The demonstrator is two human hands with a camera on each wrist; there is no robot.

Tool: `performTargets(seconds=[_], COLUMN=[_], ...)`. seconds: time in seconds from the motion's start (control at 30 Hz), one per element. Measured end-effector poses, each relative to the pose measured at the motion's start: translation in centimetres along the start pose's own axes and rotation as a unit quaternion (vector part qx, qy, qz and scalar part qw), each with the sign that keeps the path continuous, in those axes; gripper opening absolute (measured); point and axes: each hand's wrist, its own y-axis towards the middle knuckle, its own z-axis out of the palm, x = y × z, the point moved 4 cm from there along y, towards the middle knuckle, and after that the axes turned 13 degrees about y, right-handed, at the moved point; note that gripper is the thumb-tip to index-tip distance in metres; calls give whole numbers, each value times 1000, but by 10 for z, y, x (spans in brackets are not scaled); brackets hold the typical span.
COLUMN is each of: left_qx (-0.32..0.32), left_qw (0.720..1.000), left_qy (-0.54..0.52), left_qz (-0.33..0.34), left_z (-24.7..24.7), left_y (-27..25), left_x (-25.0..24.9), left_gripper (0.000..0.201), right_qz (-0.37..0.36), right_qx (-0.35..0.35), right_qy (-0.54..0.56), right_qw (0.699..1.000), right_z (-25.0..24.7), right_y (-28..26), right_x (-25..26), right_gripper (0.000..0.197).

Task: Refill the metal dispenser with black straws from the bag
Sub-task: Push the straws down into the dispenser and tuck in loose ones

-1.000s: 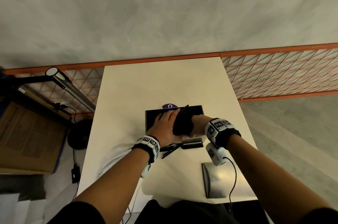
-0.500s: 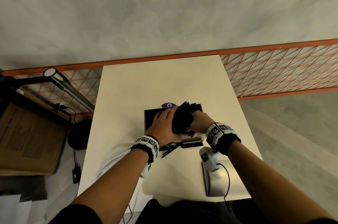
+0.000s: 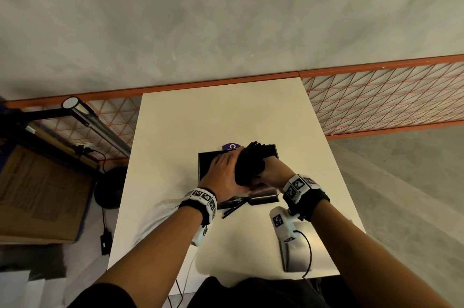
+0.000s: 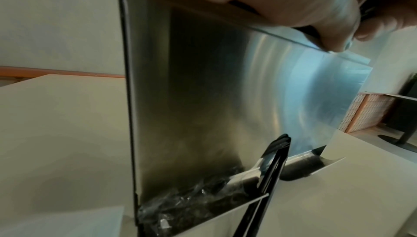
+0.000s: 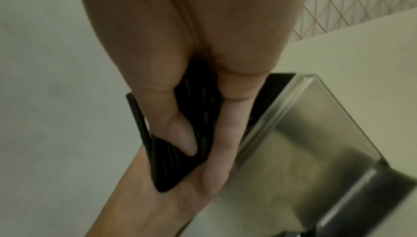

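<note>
The metal dispenser (image 3: 208,159) stands open-topped in the middle of the white table; its brushed steel wall (image 4: 203,98) fills the left wrist view. Over its opening, a thick bundle of black straws (image 3: 249,164) is gripped by my right hand (image 3: 272,175), thumb and fingers curled round it (image 5: 196,108). My left hand (image 3: 223,174) lies flat against the bundle's left side with straight fingers. Two loose straws (image 4: 270,166) poke out of the dispenser's bottom tray toward me.
A flat metal lid (image 3: 296,252) lies at the table's near right. A clear plastic bag (image 3: 155,222) lies at the near left. A purple label (image 3: 232,146) shows behind the dispenser. An orange mesh railing (image 3: 376,101) and a cardboard box (image 3: 37,194) flank the table.
My right wrist has swung nearer and lower while keeping hold of the bundle, which now fans out a little at its far end. The left hand has stayed against the straws.
</note>
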Motion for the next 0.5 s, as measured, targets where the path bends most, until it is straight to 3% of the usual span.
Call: performTargets(seconds=[0.1,0.23,0.37,0.5], left_qx=[-30,-29,-17,22], left_qw=[999,999,1000,999], left_qy=[12,37,10,47], left_qz=[7,19,6,5], left_z=[-4,-3,-9,-17], left_y=[-1,0,4,10], left_x=[-1,-3,-1,-7], left_gripper=[113,103,93,87], right_qz=[29,49,69,82], right_qx=[14,9,-16,-45], right_qy=[39,160,331,382], right_qw=[999,986,941,919], right_z=[-13,-27,-23,-18], right_y=[1,-2,-6,-5], right_x=[1,4,1,-5], right_gripper=[17,30,29,25])
